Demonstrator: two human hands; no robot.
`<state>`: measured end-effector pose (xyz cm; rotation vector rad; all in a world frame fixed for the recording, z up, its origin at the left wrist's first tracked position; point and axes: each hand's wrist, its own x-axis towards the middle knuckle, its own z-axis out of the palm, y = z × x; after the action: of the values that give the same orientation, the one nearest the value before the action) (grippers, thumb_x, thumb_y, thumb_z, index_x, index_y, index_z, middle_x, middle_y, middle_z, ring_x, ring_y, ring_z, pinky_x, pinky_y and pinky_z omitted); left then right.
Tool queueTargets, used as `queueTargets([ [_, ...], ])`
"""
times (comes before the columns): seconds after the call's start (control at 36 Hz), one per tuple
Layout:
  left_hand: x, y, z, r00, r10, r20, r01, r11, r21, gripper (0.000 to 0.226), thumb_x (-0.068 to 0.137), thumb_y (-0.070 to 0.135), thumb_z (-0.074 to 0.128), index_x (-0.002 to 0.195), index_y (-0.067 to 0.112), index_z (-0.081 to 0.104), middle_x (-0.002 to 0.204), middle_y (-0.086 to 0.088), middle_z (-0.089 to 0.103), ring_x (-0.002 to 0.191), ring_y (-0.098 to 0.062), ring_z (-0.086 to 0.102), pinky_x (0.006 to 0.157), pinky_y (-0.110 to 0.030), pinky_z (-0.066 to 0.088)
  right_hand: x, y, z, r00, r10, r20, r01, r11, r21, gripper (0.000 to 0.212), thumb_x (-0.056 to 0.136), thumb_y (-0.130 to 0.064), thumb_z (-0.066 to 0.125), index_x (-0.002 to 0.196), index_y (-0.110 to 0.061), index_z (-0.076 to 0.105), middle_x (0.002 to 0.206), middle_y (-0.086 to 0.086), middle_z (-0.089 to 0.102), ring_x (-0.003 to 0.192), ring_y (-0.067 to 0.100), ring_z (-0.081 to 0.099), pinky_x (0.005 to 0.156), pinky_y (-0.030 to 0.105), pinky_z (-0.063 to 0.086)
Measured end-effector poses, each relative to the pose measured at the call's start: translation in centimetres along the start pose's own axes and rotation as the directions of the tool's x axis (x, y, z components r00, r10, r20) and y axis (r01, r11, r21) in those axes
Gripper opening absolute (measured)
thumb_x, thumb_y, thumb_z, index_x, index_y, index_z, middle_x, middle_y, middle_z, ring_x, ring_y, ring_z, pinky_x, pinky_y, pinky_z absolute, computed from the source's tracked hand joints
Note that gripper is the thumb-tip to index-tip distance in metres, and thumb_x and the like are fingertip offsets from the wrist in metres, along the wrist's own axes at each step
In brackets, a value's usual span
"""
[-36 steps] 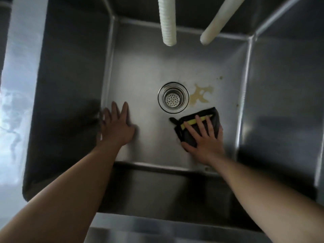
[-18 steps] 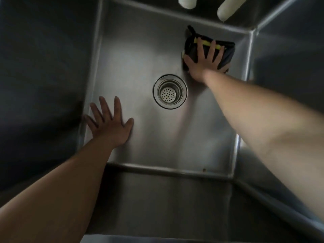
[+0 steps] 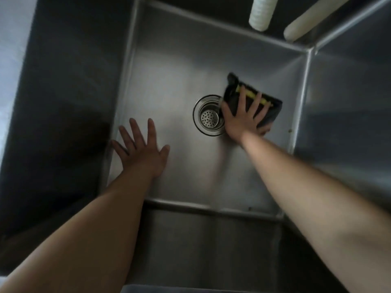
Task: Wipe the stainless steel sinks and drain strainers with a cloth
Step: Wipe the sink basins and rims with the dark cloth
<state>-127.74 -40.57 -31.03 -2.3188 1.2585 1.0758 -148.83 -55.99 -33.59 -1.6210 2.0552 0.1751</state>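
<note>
Two pale hoses hang in from the top edge: a ribbed hose (image 3: pixel 261 12) and, right of it, a smooth hose (image 3: pixel 313 20) set at a slant. Dim light leaves most of the view dark (a brighter steel ledge (image 3: pixel 12 49) shows far left).

Sink (image 3: pixel 169 85) floor bears cloth (image 3: pixel 273 108) just beside drain strainer (image 3: pixel 209 118).
</note>
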Motion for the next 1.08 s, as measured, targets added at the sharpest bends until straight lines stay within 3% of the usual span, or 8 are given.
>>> queueTargets([
  [0.14,0.2,0.1,0.3,1.0,-0.01,0.005,0.01,1.0,0.001,0.083,0.094,0.068,0.018,0.134,0.038,-0.048,0.145,-0.011,-0.053,0.137,-0.041,-0.043,0.111,-0.065,-0.02,5.6,-7.6,-1.4,1.0,-0.018,0.024,0.017,0.999,0.041,0.08,0.083,-0.084,0.02,0.152,-0.054,-0.008,0.164,-0.002,-0.025,0.148,0.034,-0.029,0.105,0.074,-0.016],
  [0.28,0.1,0.1,0.1,1.0,0.006,0.013,-0.006,1.0,-0.008,0.082,0.094,0.068,0.018,0.14,0.037,-0.042,0.147,-0.012,-0.05,0.137,-0.042,-0.041,0.112,-0.065,-0.017,1.5,-7.5,0.5,0.913,-0.385,0.135,0.402,0.904,-0.144,0.082,0.076,-0.09,0.013,0.149,-0.059,-0.004,0.166,-0.008,-0.019,0.15,0.029,-0.025,0.107,0.066,-0.02],
  [0.36,-0.2,0.0,-0.2,0.999,0.002,0.035,-0.002,1.0,-0.015,0.081,0.095,0.068,0.019,0.141,0.038,-0.04,0.147,-0.011,-0.05,0.137,-0.041,-0.042,0.112,-0.065,-0.016,-2.2,-4.0,1.4,0.86,-0.467,0.206,0.503,0.845,-0.182,0.076,0.079,-0.089,0.013,0.148,-0.062,-0.004,0.165,-0.012,-0.018,0.151,0.022,-0.023,0.112,0.062,-0.016],
  [0.61,-0.9,0.6,-1.2,0.996,-0.005,0.086,0.009,0.999,-0.044,0.081,0.097,0.063,0.023,0.142,0.038,-0.04,0.145,-0.01,-0.053,0.136,-0.039,-0.044,0.114,-0.064,-0.016,-9.8,7.6,1.4,0.986,-0.148,0.071,0.157,0.976,-0.15,0.071,0.084,-0.081,0.022,0.144,-0.064,-0.013,0.165,-0.016,-0.015,0.15,0.01,-0.018,0.118,0.061,0.004],
  [0.72,-0.6,0.6,-1.2,0.996,-0.006,0.092,0.011,0.999,-0.052,0.082,0.097,0.064,0.023,0.141,0.038,-0.04,0.144,-0.01,-0.054,0.136,-0.04,-0.044,0.113,-0.063,-0.019,-9.1,8.2,0.8,0.993,-0.07,0.092,0.083,0.985,-0.149,0.072,0.081,-0.085,0.02,0.141,-0.067,-0.016,0.164,-0.018,-0.018,0.149,0.009,-0.021,0.116,0.062,0.0],
  [0.83,-0.5,0.4,-0.8,0.997,0.0,0.078,0.004,0.998,-0.056,0.083,0.096,0.064,0.023,0.142,0.037,-0.04,0.145,-0.011,-0.053,0.136,-0.04,-0.044,0.112,-0.063,-0.02,-6.2,5.8,0.2,0.999,0.031,0.035,-0.024,0.98,-0.197,0.076,0.085,-0.083,0.021,0.148,-0.058,-0.013,0.165,-0.009,-0.02,0.152,0.02,-0.02,0.117,0.059,-0.008],
  [0.94,-0.1,0.5,-0.5,0.998,-0.007,0.064,0.01,0.999,-0.047,0.082,0.095,0.065,0.021,0.139,0.037,-0.043,0.136,-0.009,-0.059,0.135,-0.041,-0.045,0.112,-0.064,-0.02,0.4,2.0,-2.3,0.994,0.057,-0.092,-0.083,0.949,-0.305,0.08,0.092,-0.068,0.028,0.159,-0.033,0.0,0.167,0.016,-0.005,0.151,0.043,-0.003,0.118,0.061,-0.008],
  [1.08,0.6,0.1,0.2,0.999,-0.019,0.033,0.02,0.999,-0.044,0.083,0.094,0.067,0.021,0.14,0.038,-0.041,0.143,-0.01,-0.055,0.137,-0.042,-0.042,0.112,-0.065,-0.019,7.7,-0.5,-6.4,0.996,0.042,-0.076,-0.074,0.869,-0.488,0.083,0.094,-0.06,0.03,0.159,-0.016,0.004,0.162,0.03,0.004,0.146,0.057,0.0,0.116,0.065,-0.009],
])
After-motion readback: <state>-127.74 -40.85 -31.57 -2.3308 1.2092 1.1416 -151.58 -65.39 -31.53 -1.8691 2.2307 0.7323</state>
